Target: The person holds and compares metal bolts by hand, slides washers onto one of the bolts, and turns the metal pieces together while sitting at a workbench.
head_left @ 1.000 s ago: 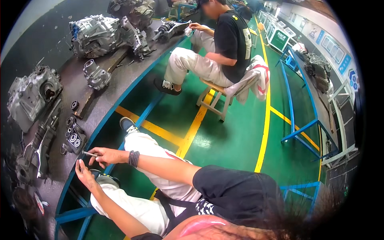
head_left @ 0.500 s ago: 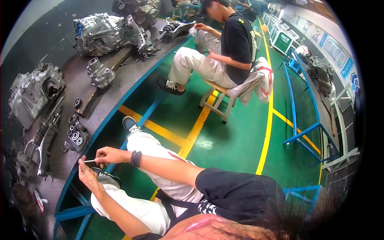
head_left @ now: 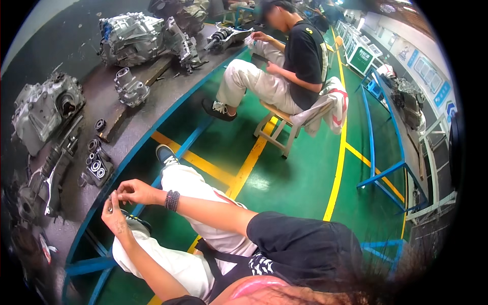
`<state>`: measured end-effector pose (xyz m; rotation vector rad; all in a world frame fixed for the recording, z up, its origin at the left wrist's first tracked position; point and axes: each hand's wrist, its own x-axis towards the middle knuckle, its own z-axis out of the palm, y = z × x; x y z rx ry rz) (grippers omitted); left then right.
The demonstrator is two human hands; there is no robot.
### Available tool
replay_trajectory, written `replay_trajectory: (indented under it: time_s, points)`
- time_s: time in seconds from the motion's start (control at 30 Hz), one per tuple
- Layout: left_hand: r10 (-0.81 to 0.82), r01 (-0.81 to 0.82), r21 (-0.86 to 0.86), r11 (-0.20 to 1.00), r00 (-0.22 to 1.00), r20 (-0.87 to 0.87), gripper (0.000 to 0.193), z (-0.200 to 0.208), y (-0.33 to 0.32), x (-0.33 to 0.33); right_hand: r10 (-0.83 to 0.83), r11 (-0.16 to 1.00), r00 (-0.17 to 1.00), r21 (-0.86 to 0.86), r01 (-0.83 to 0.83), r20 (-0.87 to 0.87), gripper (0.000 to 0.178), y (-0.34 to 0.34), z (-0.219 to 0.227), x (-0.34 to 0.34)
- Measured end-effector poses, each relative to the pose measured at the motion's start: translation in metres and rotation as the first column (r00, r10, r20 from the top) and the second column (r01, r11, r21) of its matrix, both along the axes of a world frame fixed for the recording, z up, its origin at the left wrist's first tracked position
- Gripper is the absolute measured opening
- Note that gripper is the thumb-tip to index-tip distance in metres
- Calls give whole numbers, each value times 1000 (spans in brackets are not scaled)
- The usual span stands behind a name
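Note:
My left hand is raised at the edge of the workbench, with its fingers bent and pinched together. Just above and beside it, my right hand wears a dark beaded bracelet at the wrist, its thumb and fingers also pinched. The fingertips of both hands meet; whatever small thing lies between them is mostly hidden by the fingers. Closest to the hands on the bench sits a small metal housing with several round ring-shaped openings.
On the dark workbench lie a large gearbox casing, a shaft assembly, a ring bearing, a cylindrical metal part and another big casing. A co-worker sits on a wooden stool beyond my legs.
The thin pale rod that spanned between my hands is now out of sight among the fingers. My right hand has shifted slightly left and up, closer to the left fingertips.

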<state>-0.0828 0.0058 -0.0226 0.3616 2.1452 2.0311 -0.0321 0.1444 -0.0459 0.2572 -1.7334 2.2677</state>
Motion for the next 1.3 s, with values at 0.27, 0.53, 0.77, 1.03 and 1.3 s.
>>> replay_trajectory:
  time_s: [0.27, 0.53, 0.77, 1.03, 1.3]
  points:
    - [48, -46, 57, 997, 998, -27, 36, 38, 10, 24, 15, 996, 997, -89, -8, 77, 26, 4, 5, -1]
    - [-145, 150, 19, 989, 975, -168, 36, 9, 11, 16, 128, 977, 989, -182, -113, 70, 23, 3, 5, 7]
    - [-164, 84, 407, 909, 972, 166, 43, 36, 14, 17, -90, 977, 989, -183, 111, 120, 22, 8, -9, -5]
    - [-180, -204, 714, 670, 889, 422, 20, -5, -11, -9, 37, 991, 980, -137, -10, 197, 27, 0, -28, 2]
    - [67, -223, 552, 804, 955, 289, 22, 26, 64, 63, 182, 983, 952, -52, -174, 246, 27, 19, -17, 63]
